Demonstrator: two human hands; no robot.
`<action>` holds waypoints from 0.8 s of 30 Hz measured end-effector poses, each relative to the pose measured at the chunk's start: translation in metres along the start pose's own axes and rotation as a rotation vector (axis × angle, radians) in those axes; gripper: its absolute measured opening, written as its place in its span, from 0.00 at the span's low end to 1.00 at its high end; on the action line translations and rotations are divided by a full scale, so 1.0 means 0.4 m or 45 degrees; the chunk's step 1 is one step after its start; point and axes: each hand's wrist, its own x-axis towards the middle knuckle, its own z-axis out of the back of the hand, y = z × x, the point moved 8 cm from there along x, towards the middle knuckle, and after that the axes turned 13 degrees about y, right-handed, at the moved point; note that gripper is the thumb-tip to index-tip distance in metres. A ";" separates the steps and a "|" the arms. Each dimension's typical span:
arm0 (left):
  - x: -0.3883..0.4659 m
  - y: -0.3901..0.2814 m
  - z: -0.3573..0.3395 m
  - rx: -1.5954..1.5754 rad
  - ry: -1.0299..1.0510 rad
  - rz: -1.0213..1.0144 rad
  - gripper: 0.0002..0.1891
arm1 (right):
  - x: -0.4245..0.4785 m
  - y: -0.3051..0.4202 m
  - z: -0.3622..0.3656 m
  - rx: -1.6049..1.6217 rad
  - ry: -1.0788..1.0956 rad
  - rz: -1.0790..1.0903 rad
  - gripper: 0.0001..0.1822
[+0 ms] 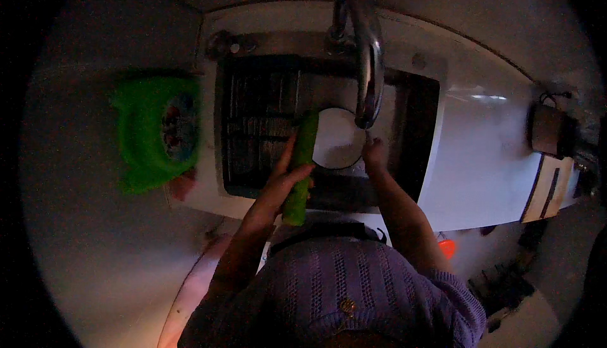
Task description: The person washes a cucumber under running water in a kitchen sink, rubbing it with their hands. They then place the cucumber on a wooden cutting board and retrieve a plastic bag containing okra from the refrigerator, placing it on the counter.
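My left hand [280, 184] is wrapped around a long green vegetable [303, 153], perhaps a cucumber or gourd, held at a slant over the sink [327, 201]. To the right of the vegetable sits a round white bowl or plate [336, 139] with a dark rim, partly covered by it. My right hand [373, 156] is at the bowl's right edge, just below the spout of a chrome faucet [370, 77]. Dim light and blur hide whether those fingers hold anything.
A dark dish rack [261, 127] fills the sink's left side. Beyond the left rim is a green plastic bag [137, 134]. White countertop [474, 168] extends right, towards a wooden board [543, 189] and a small box-like object [547, 130]. The faucet arches over the sink.
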 end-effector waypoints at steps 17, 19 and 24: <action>-0.081 0.058 0.007 -0.168 -0.069 -0.086 0.40 | -0.169 0.846 0.228 -0.396 -0.220 1.218 0.15; -0.089 0.060 0.007 -0.184 -0.042 -0.093 0.40 | -0.139 0.825 0.229 -0.415 -0.245 1.194 0.15; -0.092 0.073 0.019 -0.162 0.005 -0.103 0.40 | 0.014 0.744 0.224 0.350 0.186 0.836 0.15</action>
